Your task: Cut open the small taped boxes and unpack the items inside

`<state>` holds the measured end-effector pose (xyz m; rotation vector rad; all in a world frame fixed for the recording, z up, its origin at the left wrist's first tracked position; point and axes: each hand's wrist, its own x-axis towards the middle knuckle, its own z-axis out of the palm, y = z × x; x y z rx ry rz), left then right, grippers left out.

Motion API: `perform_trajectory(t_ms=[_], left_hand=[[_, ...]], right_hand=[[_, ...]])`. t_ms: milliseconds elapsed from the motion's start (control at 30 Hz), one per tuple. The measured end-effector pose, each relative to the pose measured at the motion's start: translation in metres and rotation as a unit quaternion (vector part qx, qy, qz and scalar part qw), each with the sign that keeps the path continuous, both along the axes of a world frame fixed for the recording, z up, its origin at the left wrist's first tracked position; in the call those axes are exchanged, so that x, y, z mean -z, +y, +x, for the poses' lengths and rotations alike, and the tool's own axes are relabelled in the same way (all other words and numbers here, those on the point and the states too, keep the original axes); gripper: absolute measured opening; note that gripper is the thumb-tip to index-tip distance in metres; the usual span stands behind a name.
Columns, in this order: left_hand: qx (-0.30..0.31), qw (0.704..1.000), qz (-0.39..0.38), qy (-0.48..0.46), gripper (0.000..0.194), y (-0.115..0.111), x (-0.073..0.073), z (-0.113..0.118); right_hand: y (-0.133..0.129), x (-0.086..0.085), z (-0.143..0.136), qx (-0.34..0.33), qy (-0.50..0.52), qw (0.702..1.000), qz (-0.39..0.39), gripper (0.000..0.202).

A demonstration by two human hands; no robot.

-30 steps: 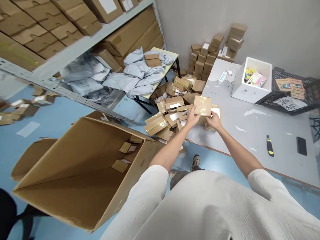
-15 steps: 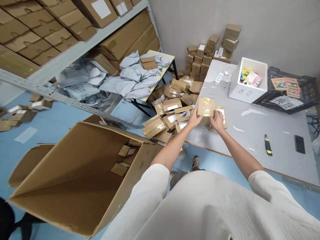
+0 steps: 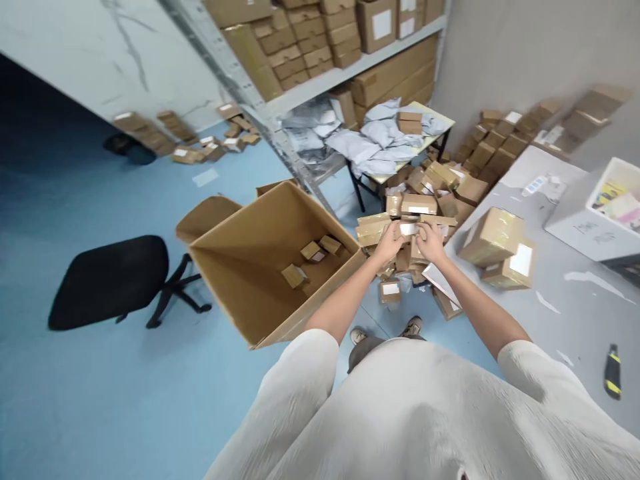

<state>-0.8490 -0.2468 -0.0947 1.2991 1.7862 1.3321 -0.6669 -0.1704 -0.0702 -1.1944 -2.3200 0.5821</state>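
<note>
Flanking labelled box (image 3: 409,229) in box pile (image 3: 419,205).
L hand (image 3: 391,243) to its left, R hand (image 3: 431,243) right — can't tell if grip's clasped; taped boxes (image 3: 495,237) on tabletop (image 3: 575,283), R of grip.

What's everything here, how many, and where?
Large carton: one, brown, left floor
Small boxes: three, brown, inside carton
Parcel heap: many, brown, ahead
Table: one, grey, right
Taped boxes: two, brown, table
Bin: one, white, table
Cutter: one, black-yellow, table
Power strip: one, white, table
Shelving: one, grey, ahead
Bagged parcels: many, grey, small table
Wall stack: many, brown, far right
Floor boxes: many, brown, far left
Chair: one, black, left
Left hand: one, bare, at labelled box
Right hand: one, bare, same box
</note>
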Motion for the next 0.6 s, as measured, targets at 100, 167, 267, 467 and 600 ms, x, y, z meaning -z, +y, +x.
perform_trajectory(t_ms=[100,167,267,467,600], left_hand=[[-0.052,0.999,-0.013,-0.004,0.068,-0.055,0.009,-0.062],[-0.078,0.997,-0.021,-0.010,0.066,-0.095,0.015,-0.100],[-0.114,0.993,-0.031,-0.019,0.061,-0.154,0.025,-0.153],[-0.190,0.979,-0.069,-0.033,0.054,-0.251,0.042,-0.236],[-0.236,0.967,-0.088,-0.049,0.052,-0.291,0.057,-0.273]], right_hand=[[-0.037,0.007,-0.069,-0.059,-0.010,0.998,0.001,0.053],[-0.064,0.014,-0.113,-0.091,-0.012,0.996,-0.005,0.052],[-0.108,0.025,-0.174,-0.135,-0.012,0.990,-0.024,0.051],[-0.178,0.036,-0.273,-0.203,-0.061,0.975,-0.060,0.048],[-0.196,0.042,-0.320,-0.244,-0.103,0.962,-0.073,0.047]])
